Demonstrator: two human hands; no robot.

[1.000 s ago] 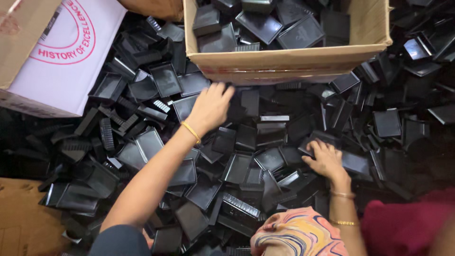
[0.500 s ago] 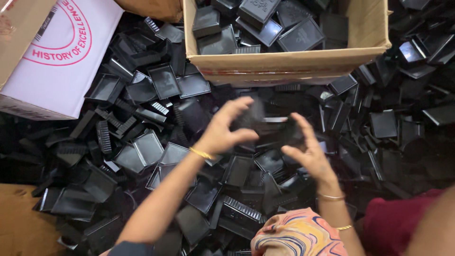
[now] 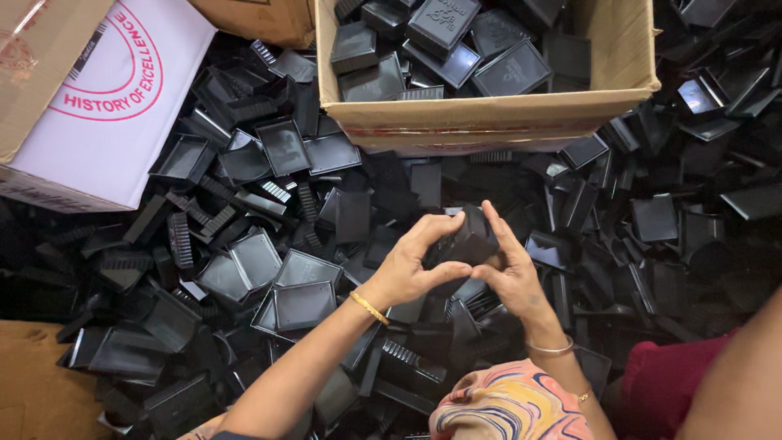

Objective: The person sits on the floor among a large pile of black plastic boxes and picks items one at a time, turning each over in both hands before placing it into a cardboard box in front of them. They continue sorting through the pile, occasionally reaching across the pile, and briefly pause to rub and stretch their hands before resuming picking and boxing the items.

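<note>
I see my left hand point(image 3: 407, 265) and my right hand point(image 3: 509, 273) meet in the middle, a little above a big heap of black plastic pieces point(image 3: 269, 244). Both hands hold one small black plastic piece point(image 3: 468, 238) between them. My left hand is curled, with the thumb and the first finger pinching the left side of the piece. My right hand is more open, with its fingers straight up along the right side and its thumb under the piece. So both hands are partly closed on the same piece. The left arm comes in from the bottom left and wears a gold bangle point(image 3: 369, 308) at the wrist. The right wrist has a thin bangle point(image 3: 550, 349) too.

The heap lies all around and under my hands, and it hides what it rests on. Just past my hands stands an open brown cardboard box point(image 3: 489, 118) with more black pieces inside. Far to the left is a white box with a red ring point(image 3: 106, 122) printed on it. Close to the camera I see a cloth with bright swirls point(image 3: 509, 407), and beside it dark red cloth point(image 3: 668, 391). A bare arm point(image 3: 741, 383) shows at the bottom right corner.
</note>
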